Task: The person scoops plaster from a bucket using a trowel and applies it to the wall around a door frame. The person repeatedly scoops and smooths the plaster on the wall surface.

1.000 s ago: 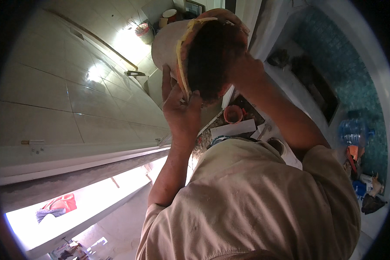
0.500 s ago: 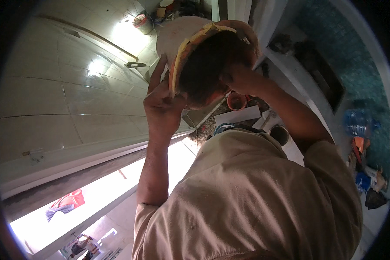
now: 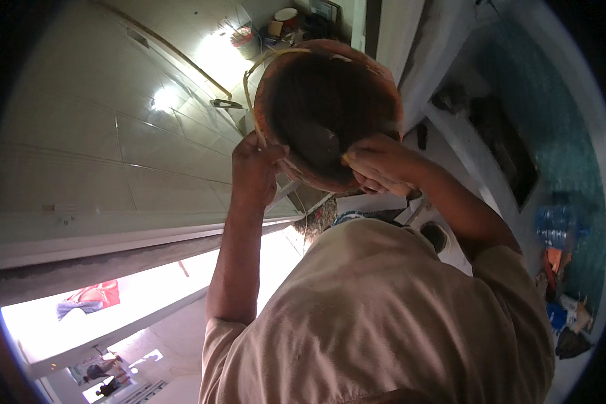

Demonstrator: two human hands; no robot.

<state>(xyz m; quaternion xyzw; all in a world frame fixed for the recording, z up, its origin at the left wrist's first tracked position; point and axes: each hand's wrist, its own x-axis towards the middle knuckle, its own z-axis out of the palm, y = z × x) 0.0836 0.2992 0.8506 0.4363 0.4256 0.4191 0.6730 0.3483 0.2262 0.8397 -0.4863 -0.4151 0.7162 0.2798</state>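
Note:
A worn orange bucket (image 3: 326, 124) is held up ahead of me, its round mouth facing me and its inside dark and dirty. A thin yellow strip (image 3: 250, 94), perhaps its handle, curves along the left rim. My left hand (image 3: 254, 165) is closed on the near-left rim, thumb over the edge. At the near-right rim, my right hand (image 3: 380, 161) has curled fingers. A small yellowish bit shows at its fingertips, too little to name. The bucket's underside and far wall are hidden.
A tiled surface (image 3: 67, 148) stretches along the left, with a long strip of wood (image 3: 175, 57). Farther off stands a small pail (image 3: 246, 44). On the right are a clear blue water bottle (image 3: 557, 227) and a dark rectangular opening (image 3: 501, 148). A round pipe-like opening (image 3: 434, 236) lies near my body.
The bucket has tipped so that its mouth now faces me more fully. My right hand has moved from inside it down to the near rim; my left hand has shifted slightly lower.

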